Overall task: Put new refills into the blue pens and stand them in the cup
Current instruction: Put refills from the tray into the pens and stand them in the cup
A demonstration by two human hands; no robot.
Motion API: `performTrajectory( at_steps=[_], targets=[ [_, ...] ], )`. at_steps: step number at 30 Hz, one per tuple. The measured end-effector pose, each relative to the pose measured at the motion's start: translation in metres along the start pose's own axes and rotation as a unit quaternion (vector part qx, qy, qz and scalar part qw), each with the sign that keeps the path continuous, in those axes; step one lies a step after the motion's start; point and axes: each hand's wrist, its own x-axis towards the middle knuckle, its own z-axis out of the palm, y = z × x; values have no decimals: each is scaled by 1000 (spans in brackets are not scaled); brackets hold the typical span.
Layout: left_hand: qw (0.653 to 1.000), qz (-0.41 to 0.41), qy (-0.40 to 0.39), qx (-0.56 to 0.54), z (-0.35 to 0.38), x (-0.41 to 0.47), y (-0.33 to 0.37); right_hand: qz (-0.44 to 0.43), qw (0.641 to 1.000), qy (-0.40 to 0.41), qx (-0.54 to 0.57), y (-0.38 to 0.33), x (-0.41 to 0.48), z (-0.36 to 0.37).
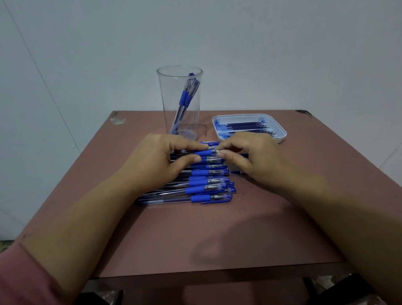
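Several blue pens (196, 189) lie in a row on the brown table (210, 238). Above the far end of the row, one blue pen (204, 152) is held between both hands. My left hand (159, 158) pinches its blue grip between thumb and forefinger. My right hand (248, 153) pinches its clear tip end. A tall clear cup (181, 102) stands behind, with two blue pens (185, 95) leaning inside. A white tray (249, 127) at the right rear holds several dark refills (247, 126).
A loose small blue part (236, 172) lies on the table under my right hand. The table's front edge is near me, a pale wall rises behind it, and a dark stool frame shows below the front edge.
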Motion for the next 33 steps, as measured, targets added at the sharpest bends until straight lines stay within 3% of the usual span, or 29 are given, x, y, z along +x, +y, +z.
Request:
performTrajectory(
  at_steps=[33],
  targets=[
    [1000, 8, 2, 2, 0, 0, -2, -18, 1000, 18, 4, -1, -2, -1]
  ],
)
